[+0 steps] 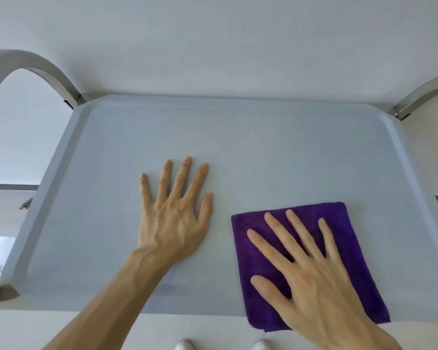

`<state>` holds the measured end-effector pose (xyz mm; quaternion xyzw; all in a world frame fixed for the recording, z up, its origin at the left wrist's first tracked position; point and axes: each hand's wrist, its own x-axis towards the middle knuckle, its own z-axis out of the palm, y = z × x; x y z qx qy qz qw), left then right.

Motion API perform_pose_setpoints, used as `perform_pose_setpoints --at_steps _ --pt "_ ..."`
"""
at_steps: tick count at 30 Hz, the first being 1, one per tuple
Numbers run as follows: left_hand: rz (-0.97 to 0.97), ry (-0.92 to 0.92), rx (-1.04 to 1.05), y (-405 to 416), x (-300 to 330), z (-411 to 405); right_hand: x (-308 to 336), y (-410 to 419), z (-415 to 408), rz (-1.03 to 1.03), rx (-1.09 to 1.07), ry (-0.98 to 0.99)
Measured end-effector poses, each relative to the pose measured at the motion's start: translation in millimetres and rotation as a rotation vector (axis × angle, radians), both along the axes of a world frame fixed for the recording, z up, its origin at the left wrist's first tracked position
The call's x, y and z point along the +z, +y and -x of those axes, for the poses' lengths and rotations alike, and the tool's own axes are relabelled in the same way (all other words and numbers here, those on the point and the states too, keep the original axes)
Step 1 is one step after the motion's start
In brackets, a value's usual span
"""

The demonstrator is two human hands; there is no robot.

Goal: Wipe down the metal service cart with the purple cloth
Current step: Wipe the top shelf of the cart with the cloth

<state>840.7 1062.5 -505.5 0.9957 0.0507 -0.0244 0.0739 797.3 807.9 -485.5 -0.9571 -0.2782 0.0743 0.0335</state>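
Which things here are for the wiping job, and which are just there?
For the job:
- purple cloth, lying flat
- metal cart top
- right hand, spread flat on the cloth
- left hand, flat on the bare top

Just there:
- white shoes below the cart's near edge
- curved cart handles

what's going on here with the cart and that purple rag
A person is wiping the top tray of a metal service cart. The right hand lies flat, fingers spread, on a folded purple cloth at the near right of the tray, the cloth's near edge hanging slightly over the rim. The left hand rests palm down on the bare surface near the middle, apparently steadying the cart.
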Motion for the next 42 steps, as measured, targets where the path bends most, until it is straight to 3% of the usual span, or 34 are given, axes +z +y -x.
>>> perform_pose_setpoints --at_steps 3,6,11,13,16,19,23,27,34,42 --pt "0.012 -0.002 -0.003 0 -1 -1 3 -20 -27 0.046 -0.102 0.012" --pt "0.008 0.000 0.000 -1 0 -1 2 -26 -84 0.065 -0.336 -0.012" --pt "-0.005 0.022 -0.006 -1 4 -1 -4 19 -159 -0.003 -0.548 0.001" --pt "-0.007 0.027 -0.007 -1 4 -1 -2 42 -154 -0.023 -0.521 0.002" --pt "-0.009 0.036 -0.008 -1 5 -1 1 56 -109 -0.008 -0.268 -0.042" --pt "-0.011 0.042 -0.011 0 7 -1 -1 33 -59 -0.008 0.000 -0.016" --pt "-0.010 0.044 -0.015 -2 8 -2 0 3 -52 0.002 0.157 0.010" --pt "0.003 0.049 -0.020 -2 8 -2 -2 5 -103 0.015 0.078 -0.023" --pt "-0.006 0.061 -0.006 -2 11 -4 -12 64 -215 -0.042 -0.439 -0.078" --pt "-0.003 0.086 -0.002 -1 13 -5 -15 110 -217 -0.031 -0.173 -0.115"
